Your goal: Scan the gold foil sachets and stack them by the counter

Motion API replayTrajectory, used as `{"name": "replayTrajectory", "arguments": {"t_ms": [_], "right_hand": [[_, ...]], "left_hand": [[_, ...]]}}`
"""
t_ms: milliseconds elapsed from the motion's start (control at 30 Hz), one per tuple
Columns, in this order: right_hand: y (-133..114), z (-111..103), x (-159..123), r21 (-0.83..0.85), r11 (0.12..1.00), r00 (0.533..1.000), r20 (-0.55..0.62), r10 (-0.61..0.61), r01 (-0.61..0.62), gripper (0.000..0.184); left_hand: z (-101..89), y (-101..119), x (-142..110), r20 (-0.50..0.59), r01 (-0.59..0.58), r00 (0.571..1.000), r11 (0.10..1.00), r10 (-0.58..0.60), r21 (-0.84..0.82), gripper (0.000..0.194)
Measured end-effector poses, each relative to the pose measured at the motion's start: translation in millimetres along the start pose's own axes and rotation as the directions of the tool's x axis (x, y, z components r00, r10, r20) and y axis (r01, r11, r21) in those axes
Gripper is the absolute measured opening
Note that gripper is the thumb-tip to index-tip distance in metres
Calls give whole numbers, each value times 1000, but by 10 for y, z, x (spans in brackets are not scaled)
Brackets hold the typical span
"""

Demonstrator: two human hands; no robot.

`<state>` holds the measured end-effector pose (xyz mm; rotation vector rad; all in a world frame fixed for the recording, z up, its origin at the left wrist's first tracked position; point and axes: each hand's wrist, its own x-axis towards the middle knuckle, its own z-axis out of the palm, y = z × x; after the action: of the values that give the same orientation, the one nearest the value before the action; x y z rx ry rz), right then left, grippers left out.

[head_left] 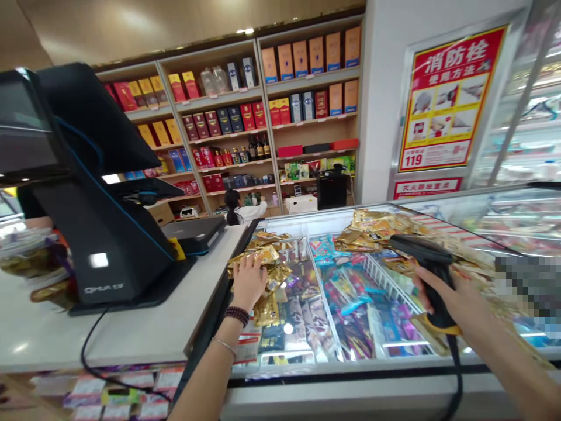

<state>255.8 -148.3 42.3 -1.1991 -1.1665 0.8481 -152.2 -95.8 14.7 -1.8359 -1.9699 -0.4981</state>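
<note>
My left hand, with a beaded bracelet at its wrist, lies palm down on a pile of gold foil packets. Its fingers are stretched out over them, and what lies under the palm is hidden. My right hand is wrapped round the grip of a black barcode scanner, whose head points left and whose cable hangs down. Another heap of gold packets spreads behind and to the right of the scanner. Both piles rest on the glass top of a chest freezer, with ice-cream packs showing through below.
A black checkout terminal stands on the white counter at left, with a jar behind it. A person is low behind the counter. Shelves of boxed bottles and a red fire-hydrant sign are at the back.
</note>
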Motion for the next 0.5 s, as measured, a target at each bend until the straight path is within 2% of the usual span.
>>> {"name": "replayTrajectory", "arguments": {"t_ms": [100, 200, 267, 367, 500], "right_hand": [[-31, -209, 7, 132, 991, 999, -36, -2, 7, 39], [-50, -408, 17, 219, 976, 987, -155, 42, -7, 38], [-41, -531, 32, 268, 963, 976, -210, 64, -6, 38], [21, -688, 50, 316, 949, 968, -239, 80, -1, 38], [153, -809, 42, 352, 935, 965, -235, 117, -28, 36]], "left_hand": [[-18, 175, 92, -44, -59, 997, 998, 58, -26, 41], [-23, 529, 202, -65, -195, 980, 973, 188, -123, 40], [-19, 888, 268, -70, -306, 952, 927, 297, -219, 38], [6, 1563, 329, -61, -444, 888, 818, 455, -364, 39], [104, 2471, 341, -48, -515, 818, 692, 574, -506, 40]]}}
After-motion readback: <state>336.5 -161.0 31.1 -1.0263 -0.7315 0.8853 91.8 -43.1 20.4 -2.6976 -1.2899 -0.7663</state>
